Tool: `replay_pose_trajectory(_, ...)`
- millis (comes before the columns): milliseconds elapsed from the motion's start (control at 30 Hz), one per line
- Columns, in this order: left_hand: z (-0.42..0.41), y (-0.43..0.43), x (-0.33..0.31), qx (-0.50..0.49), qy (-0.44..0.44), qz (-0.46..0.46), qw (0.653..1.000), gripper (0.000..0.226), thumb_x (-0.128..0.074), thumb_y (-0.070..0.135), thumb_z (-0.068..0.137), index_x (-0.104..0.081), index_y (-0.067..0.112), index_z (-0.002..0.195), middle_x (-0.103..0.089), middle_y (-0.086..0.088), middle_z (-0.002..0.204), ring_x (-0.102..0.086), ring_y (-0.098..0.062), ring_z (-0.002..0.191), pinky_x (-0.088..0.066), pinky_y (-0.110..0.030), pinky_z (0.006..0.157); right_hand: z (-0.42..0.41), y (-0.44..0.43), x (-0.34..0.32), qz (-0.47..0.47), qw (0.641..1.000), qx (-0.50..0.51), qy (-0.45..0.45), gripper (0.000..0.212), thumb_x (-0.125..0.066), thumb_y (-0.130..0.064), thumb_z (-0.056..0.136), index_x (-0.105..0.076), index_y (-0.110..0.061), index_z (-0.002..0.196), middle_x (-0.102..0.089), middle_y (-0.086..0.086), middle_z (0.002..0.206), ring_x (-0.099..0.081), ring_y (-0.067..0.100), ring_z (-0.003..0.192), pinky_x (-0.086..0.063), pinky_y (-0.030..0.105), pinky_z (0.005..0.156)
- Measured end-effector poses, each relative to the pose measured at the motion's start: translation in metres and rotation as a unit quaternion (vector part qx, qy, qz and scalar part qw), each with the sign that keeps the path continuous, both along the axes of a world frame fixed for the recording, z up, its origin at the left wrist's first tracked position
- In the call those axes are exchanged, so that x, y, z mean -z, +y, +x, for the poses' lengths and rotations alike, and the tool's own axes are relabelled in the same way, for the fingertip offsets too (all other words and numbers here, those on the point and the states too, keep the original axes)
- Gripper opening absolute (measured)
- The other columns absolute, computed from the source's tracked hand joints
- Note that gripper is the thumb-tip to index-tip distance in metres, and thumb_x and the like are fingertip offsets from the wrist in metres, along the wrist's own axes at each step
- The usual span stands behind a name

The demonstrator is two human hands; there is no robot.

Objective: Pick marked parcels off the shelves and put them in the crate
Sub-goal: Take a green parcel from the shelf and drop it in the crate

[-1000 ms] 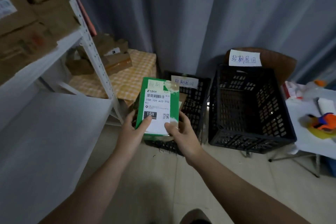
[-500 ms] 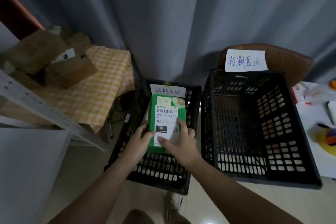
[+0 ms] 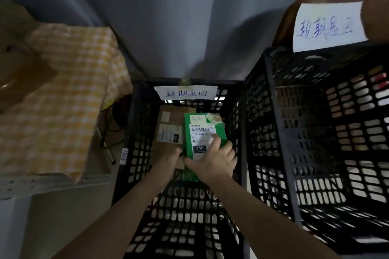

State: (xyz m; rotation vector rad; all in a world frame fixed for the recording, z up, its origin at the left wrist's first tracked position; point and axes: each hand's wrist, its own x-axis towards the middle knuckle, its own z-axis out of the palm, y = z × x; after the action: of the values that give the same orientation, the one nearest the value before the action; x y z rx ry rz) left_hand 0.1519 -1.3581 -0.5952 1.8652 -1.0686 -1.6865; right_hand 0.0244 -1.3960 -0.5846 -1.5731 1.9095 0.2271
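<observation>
A green parcel (image 3: 202, 130) with a white shipping label marked 15H is down inside the smaller black crate (image 3: 139, 149). Both my hands hold it by its near end. My left hand (image 3: 170, 162) grips the left edge, mostly tucked under the parcel. My right hand (image 3: 212, 160) lies over the label with its fingers curled round the right edge. A brown cardboard parcel (image 3: 168, 130) with labels lies on the crate floor beneath and to the left of the green one.
A bigger black crate (image 3: 315, 136) with a handwritten paper sign stands directly right, touching the small one. A yellow checked cloth (image 3: 63, 94) covers a low surface at left, brown boxes (image 3: 19, 69) on it. A grey curtain hangs behind. A shelf edge (image 3: 42, 183) is lower left.
I have stepped closer and leaned over the small crate. Both hands have lowered the green parcel from above the rim down into the crate, onto the brown parcel.
</observation>
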Motion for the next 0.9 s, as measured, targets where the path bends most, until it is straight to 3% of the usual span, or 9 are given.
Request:
replay_pose_trajectory(67,0.016,-0.016,0.040,0.105,-0.121,-0.086,0.983,0.034,-0.041,0.020,0.098,-0.053,0.016,0.130,-0.050,-0.004,0.136,-0.047,-0.010,0.120,-0.036,-0.027,0.105,0.006,-0.013,0.026,-0.010,0.999,0.018,0.025,0.114,-0.063,-0.071,0.066,-0.002,-0.017,0.145,-0.012,0.025,0.148,-0.015,0.041,0.138,-0.016,0.049,0.113)
replay_pose_trajectory(133,0.030,-0.034,0.079,0.222,-0.280,-0.109,0.928,0.047,-0.044,0.011,0.094,-0.041,0.015,0.141,-0.033,-0.008,0.150,-0.032,-0.021,0.136,-0.030,-0.035,0.111,0.010,-0.025,0.054,-0.025,0.998,0.050,0.033,0.116,-0.066,-0.067,0.067,0.002,-0.017,0.147,-0.009,0.026,0.149,-0.012,0.041,0.138,-0.013,0.048,0.114)
replay_pose_trajectory(200,0.042,-0.049,0.116,0.316,-0.376,-0.100,0.866,0.061,-0.046,0.011,0.094,-0.022,0.018,0.149,-0.007,-0.006,0.159,-0.009,-0.025,0.145,-0.019,-0.040,0.116,0.012,-0.035,0.081,-0.037,0.996,0.079,0.029,0.117,-0.069,-0.062,0.068,0.003,-0.017,0.148,-0.006,0.026,0.150,-0.010,0.041,0.139,-0.012,0.047,0.114)
replay_pose_trajectory(300,0.046,-0.072,0.154,0.393,-0.424,-0.111,0.808,0.080,-0.057,0.013,0.090,-0.007,0.022,0.152,0.011,-0.001,0.159,0.007,-0.023,0.146,-0.007,-0.041,0.117,0.012,-0.047,0.111,-0.044,0.995,0.092,0.015,0.118,-0.071,-0.058,0.071,0.008,-0.019,0.149,-0.006,0.026,0.151,-0.013,0.040,0.139,-0.017,0.045,0.113)
replay_pose_trajectory(433,0.046,-0.092,0.191,0.458,-0.467,-0.112,0.748,0.094,-0.064,0.031,0.086,0.003,0.021,0.151,0.010,-0.002,0.159,0.007,-0.022,0.146,0.000,-0.039,0.117,0.012,-0.061,0.147,-0.047,0.996,0.068,0.014,0.126,-0.076,-0.059,0.063,0.014,-0.028,0.146,-0.001,0.031,0.151,-0.009,0.047,0.140,-0.015,0.056,0.114)
replay_pose_trajectory(567,0.047,-0.083,0.202,0.464,-0.491,-0.056,0.735,0.081,-0.051,0.017,0.092,0.006,0.014,0.151,0.008,-0.008,0.159,-0.004,-0.029,0.145,-0.008,-0.043,0.118,0.011,-0.071,0.148,-0.028,0.997,0.070,-0.009,0.128,-0.082,-0.052,0.061,0.015,-0.037,0.143,-0.001,0.032,0.151,-0.014,0.047,0.140,-0.024,0.058,0.111)
replay_pose_trajectory(633,0.045,-0.075,0.201,0.465,-0.509,-0.055,0.722,0.080,-0.049,0.022,0.094,0.006,0.010,0.150,0.008,-0.010,0.159,-0.007,-0.030,0.144,-0.008,-0.043,0.118,0.009,-0.070,0.141,-0.017,0.998,0.061,-0.026,0.123,-0.081,-0.045,0.068,0.011,-0.031,0.148,0.005,0.029,0.152,-0.012,0.043,0.141,-0.026,0.050,0.110)
replay_pose_trajectory(767,0.043,-0.074,0.205,0.451,-0.523,-0.066,0.720,0.077,-0.046,0.029,0.096,0.005,0.009,0.150,0.007,-0.010,0.159,-0.011,-0.031,0.143,-0.010,-0.044,0.117,0.004,-0.076,0.139,-0.056,0.996,0.072,-0.025,0.119,-0.080,-0.047,0.067,0.005,-0.032,0.149,-0.003,0.028,0.150,-0.028,0.042,0.133,-0.041,0.046,0.099)
replay_pose_trajectory(900,0.041,-0.072,0.209,0.457,-0.530,-0.057,0.712,0.087,-0.050,0.039,0.094,0.008,0.006,0.149,0.009,-0.014,0.158,-0.012,-0.036,0.143,-0.010,-0.047,0.117,0.013,-0.086,0.156,-0.028,0.996,0.082,0.008,0.122,-0.073,-0.061,0.062,0.012,-0.038,0.146,-0.007,0.027,0.148,-0.018,0.045,0.135,-0.029,0.057,0.107)
